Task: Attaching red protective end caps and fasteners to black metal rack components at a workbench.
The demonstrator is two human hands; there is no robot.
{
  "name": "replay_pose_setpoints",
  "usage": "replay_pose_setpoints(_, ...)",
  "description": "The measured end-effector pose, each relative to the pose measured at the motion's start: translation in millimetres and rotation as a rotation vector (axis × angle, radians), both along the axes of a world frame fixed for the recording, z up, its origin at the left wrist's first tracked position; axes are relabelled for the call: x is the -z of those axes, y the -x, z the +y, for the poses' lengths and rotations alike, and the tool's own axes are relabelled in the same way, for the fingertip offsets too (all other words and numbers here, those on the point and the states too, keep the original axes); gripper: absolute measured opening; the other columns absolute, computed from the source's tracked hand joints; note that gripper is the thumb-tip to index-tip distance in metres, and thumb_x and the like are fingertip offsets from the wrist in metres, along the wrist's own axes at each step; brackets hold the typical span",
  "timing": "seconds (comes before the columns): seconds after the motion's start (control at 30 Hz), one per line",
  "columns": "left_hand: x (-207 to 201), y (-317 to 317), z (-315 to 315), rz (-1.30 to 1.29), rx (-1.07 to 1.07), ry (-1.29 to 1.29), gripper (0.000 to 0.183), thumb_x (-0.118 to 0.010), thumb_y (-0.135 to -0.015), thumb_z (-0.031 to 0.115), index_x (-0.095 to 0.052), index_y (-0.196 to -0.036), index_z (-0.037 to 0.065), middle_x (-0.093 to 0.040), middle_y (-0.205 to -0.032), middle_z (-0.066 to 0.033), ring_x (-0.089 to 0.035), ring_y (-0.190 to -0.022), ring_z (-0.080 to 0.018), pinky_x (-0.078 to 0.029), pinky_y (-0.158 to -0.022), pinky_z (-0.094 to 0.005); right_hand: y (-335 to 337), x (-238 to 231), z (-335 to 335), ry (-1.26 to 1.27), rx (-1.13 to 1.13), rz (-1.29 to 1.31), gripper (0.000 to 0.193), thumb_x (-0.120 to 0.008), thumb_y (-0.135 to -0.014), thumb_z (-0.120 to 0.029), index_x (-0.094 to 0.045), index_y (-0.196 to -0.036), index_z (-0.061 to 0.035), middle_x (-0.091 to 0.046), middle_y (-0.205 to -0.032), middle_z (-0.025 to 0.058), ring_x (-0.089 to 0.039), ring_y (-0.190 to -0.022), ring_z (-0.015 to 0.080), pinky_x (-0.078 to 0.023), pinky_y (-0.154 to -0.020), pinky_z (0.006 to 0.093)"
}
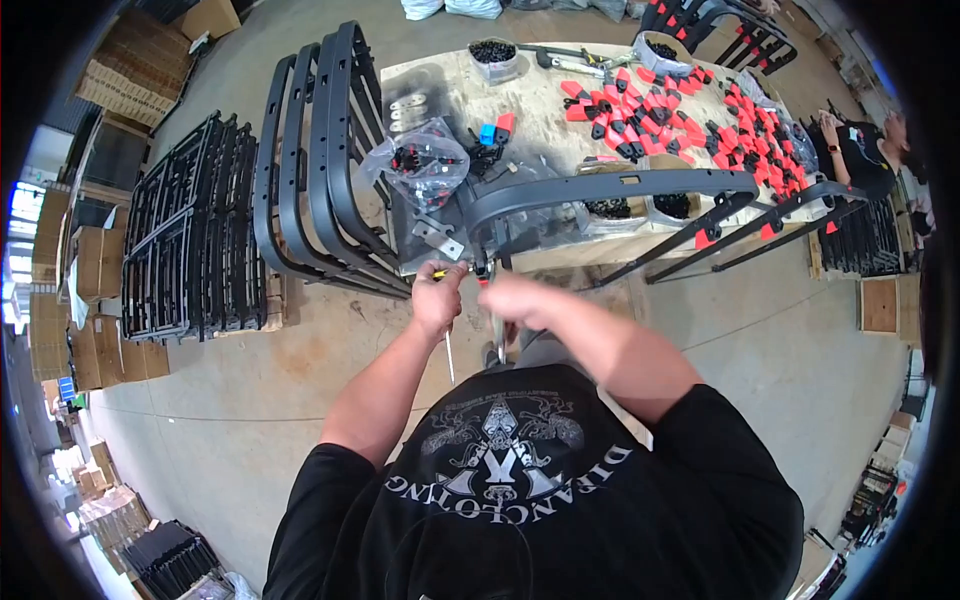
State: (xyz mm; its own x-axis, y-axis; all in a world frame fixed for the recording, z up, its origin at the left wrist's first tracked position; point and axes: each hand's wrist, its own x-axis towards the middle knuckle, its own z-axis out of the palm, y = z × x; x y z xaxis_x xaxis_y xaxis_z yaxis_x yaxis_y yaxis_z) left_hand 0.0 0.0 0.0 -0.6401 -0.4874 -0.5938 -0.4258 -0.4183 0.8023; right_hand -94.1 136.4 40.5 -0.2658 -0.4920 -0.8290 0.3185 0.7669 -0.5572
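Close to the table's near edge, my left hand point(436, 300) is closed round a screwdriver point(450, 358); its yellow and black handle shows above the fist and its thin shaft points down. My right hand point(514, 300), closed and slightly blurred, is beside it at the end of a dark grey bent tubular frame point(610, 186). A long pale metal piece shows below the right hand, but its kind is unclear. A small black and red end piece point(483, 272) sits between my hands at the frame's end. The frame lies across the table's front.
The wooden table point(548, 100) carries red and black plastic caps point(640, 115), a clear bag of parts point(420, 165), metal plates point(437, 238) and tubs of black fittings point(493, 58). Bent frames point(340, 150) stand left, black racks point(190, 230) beyond. Another person point(865, 150) is at right.
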Motion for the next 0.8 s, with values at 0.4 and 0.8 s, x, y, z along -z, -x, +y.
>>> replay_pose_setpoints(0.4, 27.7, -0.8, -0.6, 0.089, -0.03, 0.259, 0.024, -0.073, -0.094, 0.021, -0.053, -0.095, 0.009, -0.051, -0.06, 0.0013, -0.038, -0.039, -0.0067, -0.025, -0.035, -0.0267, -8.9, -2.1, 7.5, 0.094, 0.173, -0.141, 0.029, -0.053, -0.09, -0.009, -0.053, -0.115, 0.0066, -0.064, -0.088, 0.0197, -0.068, -0.068, 0.0375, -0.055, -0.052, 0.0583)
replay_pose_setpoints(0.8, 4.2, 7.9, 3.8, 0.027, 0.018, 0.256, 0.024, -0.074, -0.093, 0.023, -0.054, -0.094, 0.008, -0.049, -0.057, 0.0023, -0.038, -0.04, -0.0071, -0.027, -0.036, -0.0278, -19.5, 27.4, 7.1, -0.035, -0.125, 0.345, 0.023, -0.055, -0.083, -0.01, -0.064, -0.092, 0.0098, -0.07, -0.087, 0.0247, -0.071, -0.066, 0.0344, -0.055, -0.051, 0.0468)
